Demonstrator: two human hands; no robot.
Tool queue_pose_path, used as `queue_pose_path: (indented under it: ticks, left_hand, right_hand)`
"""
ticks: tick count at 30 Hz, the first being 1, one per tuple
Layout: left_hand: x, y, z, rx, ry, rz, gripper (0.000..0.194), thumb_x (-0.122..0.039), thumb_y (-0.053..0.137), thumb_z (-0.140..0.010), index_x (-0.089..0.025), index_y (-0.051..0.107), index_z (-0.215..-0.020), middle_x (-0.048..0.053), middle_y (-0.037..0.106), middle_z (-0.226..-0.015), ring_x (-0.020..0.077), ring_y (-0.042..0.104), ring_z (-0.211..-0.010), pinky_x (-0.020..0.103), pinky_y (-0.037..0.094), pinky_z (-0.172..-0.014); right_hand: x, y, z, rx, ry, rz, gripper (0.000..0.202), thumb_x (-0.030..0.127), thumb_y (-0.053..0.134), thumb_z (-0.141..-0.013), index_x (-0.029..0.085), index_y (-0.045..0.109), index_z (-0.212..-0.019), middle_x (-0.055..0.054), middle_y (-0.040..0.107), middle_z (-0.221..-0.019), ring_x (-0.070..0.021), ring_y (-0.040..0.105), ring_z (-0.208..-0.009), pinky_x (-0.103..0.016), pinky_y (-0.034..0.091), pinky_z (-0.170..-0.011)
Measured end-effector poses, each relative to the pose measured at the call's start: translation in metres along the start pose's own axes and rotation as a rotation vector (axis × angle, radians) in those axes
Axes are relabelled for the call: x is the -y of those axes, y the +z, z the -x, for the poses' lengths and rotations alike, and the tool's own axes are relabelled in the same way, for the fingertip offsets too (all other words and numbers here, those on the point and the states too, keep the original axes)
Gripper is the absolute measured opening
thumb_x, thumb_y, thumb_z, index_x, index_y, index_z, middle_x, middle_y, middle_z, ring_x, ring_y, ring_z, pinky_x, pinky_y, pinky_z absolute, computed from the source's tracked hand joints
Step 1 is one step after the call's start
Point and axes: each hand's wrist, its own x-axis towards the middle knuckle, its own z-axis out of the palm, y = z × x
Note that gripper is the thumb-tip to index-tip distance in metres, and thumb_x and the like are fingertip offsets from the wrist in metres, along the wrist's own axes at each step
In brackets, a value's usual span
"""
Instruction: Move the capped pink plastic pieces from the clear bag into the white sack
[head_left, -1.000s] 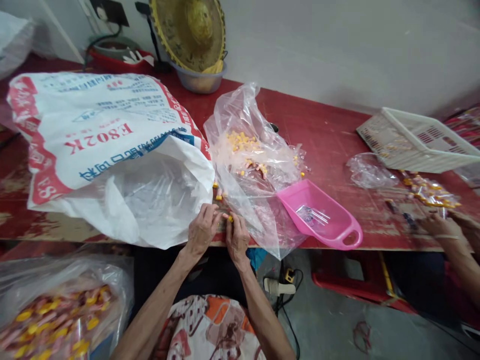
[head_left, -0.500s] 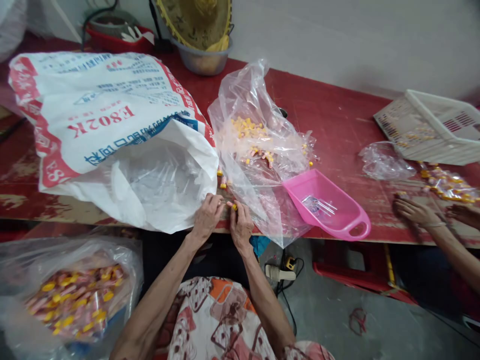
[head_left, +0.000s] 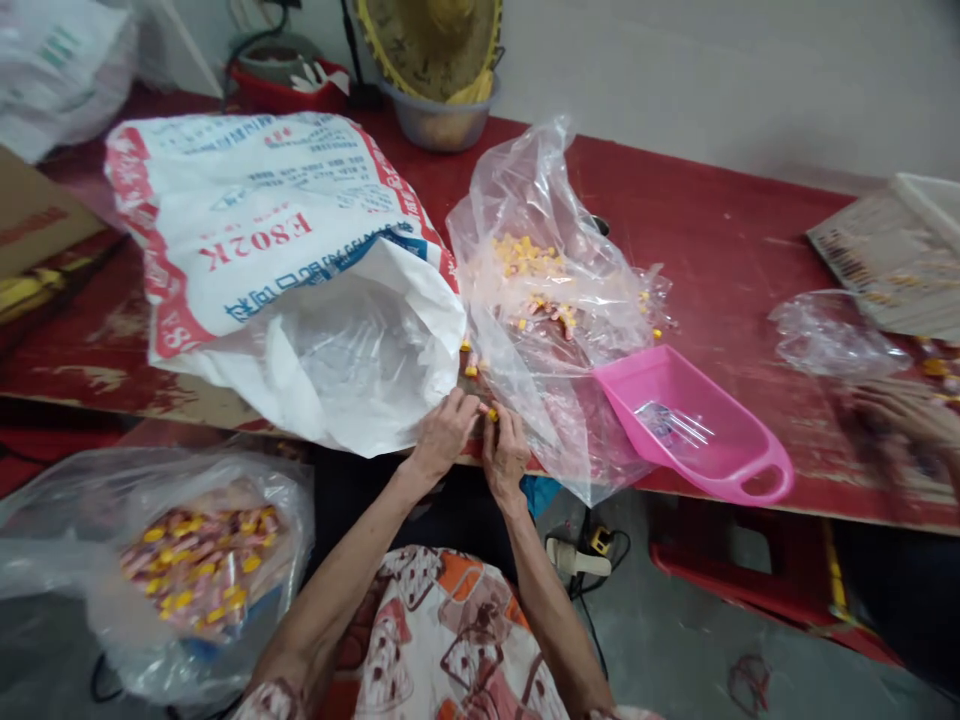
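At the table's front edge, my left hand (head_left: 444,436) and my right hand (head_left: 505,456) meet fingertip to fingertip, both closed. My right fingers pinch a small yellow-capped piece (head_left: 492,413). Against its side press the left fingertips; whether they hold a separate part is too small to tell. A white printed sack (head_left: 285,225) lies with its mouth toward me, its rim beside my left hand. Right of my hands, a clear plastic bag (head_left: 525,170) lies over small yellow and pink pieces (head_left: 529,257). A few more pieces (head_left: 470,362) lie between sack and bag.
A pink scoop (head_left: 697,425) with clear slivers inside rests at the table's front edge. Below left hangs a clear bag of yellow-capped pieces (head_left: 202,560). Far right are a white basket (head_left: 885,260), crumpled plastic (head_left: 836,333) and another person's blurred hand (head_left: 907,410).
The view has shifted, so everything sits further right. My hands keep the same pinch by the sack's mouth. At the far right, the other person's hands have moved and blurred.
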Motion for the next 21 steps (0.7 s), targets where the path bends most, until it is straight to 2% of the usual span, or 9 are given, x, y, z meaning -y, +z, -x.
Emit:
queue_pose_path:
  ticks: [2,6,9,12,14,16,18,21]
  left_hand:
    - [-0.006,-0.002,0.0,-0.017,0.056,-0.077,0.013,-0.028,0.052,-0.108,-0.022,0.062,-0.103,0.005,0.065,-0.102,0.0189,0.067,-0.093,0.028,0.053,-0.077]
    - [-0.013,-0.005,0.005,-0.159,0.056,-0.077,0.016,-0.031,0.05,-0.11,-0.022,0.061,-0.116,0.006,0.066,-0.106,0.0183,0.068,-0.099,0.027,0.054,-0.085]
    - [-0.01,-0.004,0.008,-0.098,-0.044,0.033,0.011,-0.028,0.054,-0.108,-0.022,0.064,-0.108,0.006,0.066,-0.105,0.0189,0.068,-0.097,0.028,0.055,-0.082]
    - [-0.004,-0.006,0.007,-0.052,-0.287,0.494,0.015,-0.036,0.064,-0.102,-0.021,0.066,-0.1,0.004,0.068,-0.096,0.0167,0.067,-0.084,0.026,0.055,-0.073]
    - [-0.001,-0.012,0.006,-0.107,-0.512,0.908,0.032,-0.051,0.071,-0.096,-0.02,0.067,-0.098,0.002,0.068,-0.089,0.0128,0.062,-0.07,0.022,0.051,-0.06]
    - [0.0,-0.02,0.004,-0.18,-0.715,1.273,0.047,-0.061,0.079,-0.087,-0.017,0.067,-0.096,0.001,0.064,-0.081,0.0077,0.053,-0.058,0.017,0.041,-0.048]
    - [-0.002,-0.028,0.003,-0.221,-0.849,1.539,0.051,-0.06,0.087,-0.081,-0.015,0.067,-0.095,-0.001,0.059,-0.076,0.0042,0.047,-0.052,0.014,0.032,-0.042]
    - [-0.007,-0.037,0.003,-0.18,-0.952,1.761,0.042,-0.047,0.089,-0.083,-0.013,0.067,-0.093,-0.002,0.055,-0.074,0.0022,0.046,-0.052,0.01,0.032,-0.041]
  right_hand:
    - [-0.001,0.001,0.001,-0.006,-0.006,-0.016,0.044,0.043,0.037,-0.115,0.017,0.069,-0.131,-0.015,0.075,-0.12,-0.0216,0.072,-0.106,-0.035,0.059,-0.094]
    - [-0.003,0.001,0.001,-0.005,-0.021,-0.043,0.044,0.043,0.038,-0.115,0.017,0.068,-0.132,-0.014,0.074,-0.119,-0.0213,0.071,-0.108,-0.036,0.059,-0.096]
    - [-0.002,0.0,0.001,-0.01,-0.012,-0.034,0.043,0.044,0.039,-0.115,0.017,0.069,-0.13,-0.014,0.074,-0.119,-0.0214,0.071,-0.108,-0.035,0.059,-0.094]
    - [0.0,0.0,0.0,-0.007,0.011,-0.023,0.045,0.046,0.039,-0.114,0.018,0.071,-0.129,-0.015,0.074,-0.119,-0.0221,0.071,-0.108,-0.035,0.058,-0.093]
    - [0.001,-0.001,0.0,0.0,0.017,-0.039,0.046,0.047,0.039,-0.114,0.017,0.071,-0.129,-0.015,0.075,-0.119,-0.0223,0.071,-0.109,-0.036,0.058,-0.095]
    - [0.001,-0.003,-0.001,0.018,0.037,-0.074,0.048,0.048,0.039,-0.113,0.018,0.073,-0.127,-0.015,0.075,-0.12,-0.0226,0.07,-0.111,-0.037,0.056,-0.097]
    - [0.003,-0.007,-0.004,0.039,0.104,-0.141,0.049,0.051,0.04,-0.112,0.019,0.075,-0.124,-0.014,0.075,-0.122,-0.0234,0.068,-0.113,-0.039,0.055,-0.1]
    - [0.011,-0.016,-0.016,0.05,0.314,-0.353,0.048,0.057,0.05,-0.105,0.021,0.077,-0.12,-0.009,0.075,-0.117,-0.0216,0.065,-0.102,-0.037,0.053,-0.095]
